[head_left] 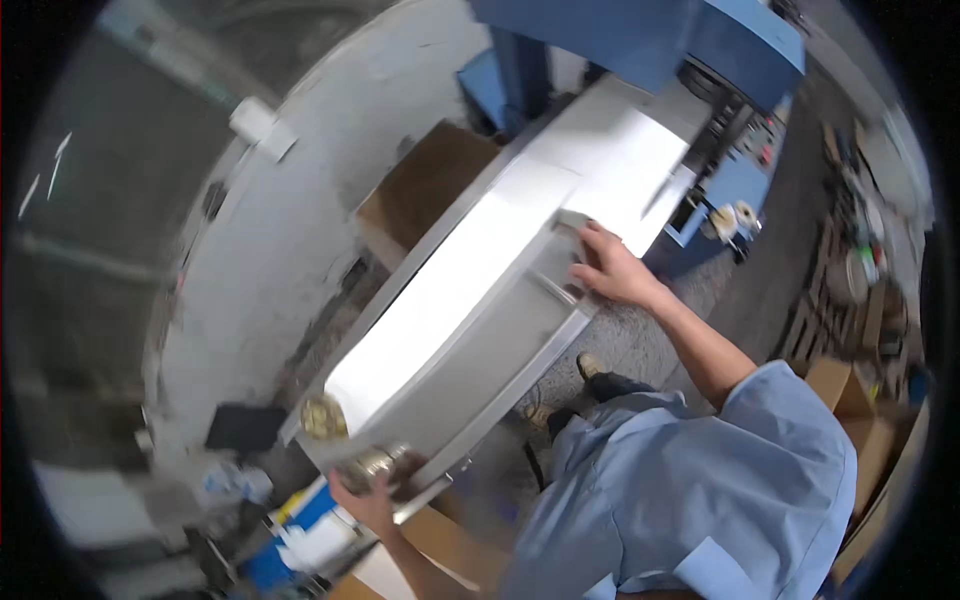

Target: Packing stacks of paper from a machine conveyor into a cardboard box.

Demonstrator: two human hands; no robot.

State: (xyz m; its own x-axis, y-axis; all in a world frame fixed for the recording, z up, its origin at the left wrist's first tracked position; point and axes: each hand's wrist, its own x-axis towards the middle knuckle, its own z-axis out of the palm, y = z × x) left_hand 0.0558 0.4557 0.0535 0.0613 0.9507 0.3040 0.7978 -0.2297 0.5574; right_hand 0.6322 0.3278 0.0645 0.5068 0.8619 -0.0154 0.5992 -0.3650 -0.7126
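Observation:
My left hand [372,508] is wrapped round a shiny, brass-coloured cylinder [374,468] at the near left end of the long machine bed; motion blurs its detail. Just beyond it, a round greenish-gold piece [323,417] sits at the end of the white sheet [440,320]. Farther up the bed, my right hand [618,272] has thumb and forefinger apart. Its fingertips rest by a small pale block [572,218] at the end of the grey metal panel [480,365]. Whether they touch the block I cannot tell.
A blue machine [620,40] spans the bed's far end, with a control panel [755,155] on its right. An open cardboard box [430,190] stands left of the bed. More cartons [850,410] and a pallet [815,310] lie at the right.

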